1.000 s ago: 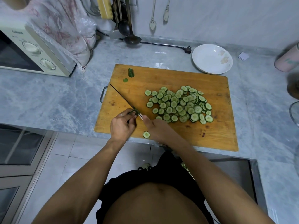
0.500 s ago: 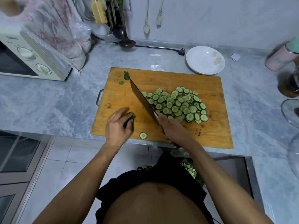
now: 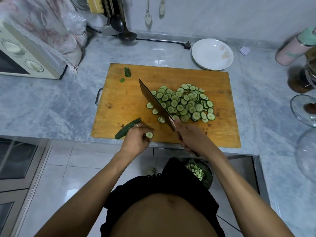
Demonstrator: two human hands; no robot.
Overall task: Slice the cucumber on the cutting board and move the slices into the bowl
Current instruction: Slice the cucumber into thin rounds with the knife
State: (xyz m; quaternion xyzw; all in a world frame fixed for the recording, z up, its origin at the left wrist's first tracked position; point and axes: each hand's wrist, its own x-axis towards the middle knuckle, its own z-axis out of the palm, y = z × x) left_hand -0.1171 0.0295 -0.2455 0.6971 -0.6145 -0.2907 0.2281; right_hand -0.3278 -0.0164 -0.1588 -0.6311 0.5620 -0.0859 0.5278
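Gripping the handle of the broad dark cleaver in my right hand, fingers curled tight round it, I hold the blade slanted over the rectangular wooden cutting board, its edge against the near-left side of the heap of thin round green cucumber slices in the middle of the board. My left hand is at the board's near edge, fingers curled round the dark green uncut cucumber piece, which juts out past my knuckles to the left, over the board's near-left corner. One single pale slice lies just beside my left fingertips. A small green end piece and a green scrap sit at the far-left of the board. Beyond the far-right corner, on the grey marble counter, stands a shallow white bowl. Below the counter edge, by my right forearm, a dark metal bowl holds more slices.
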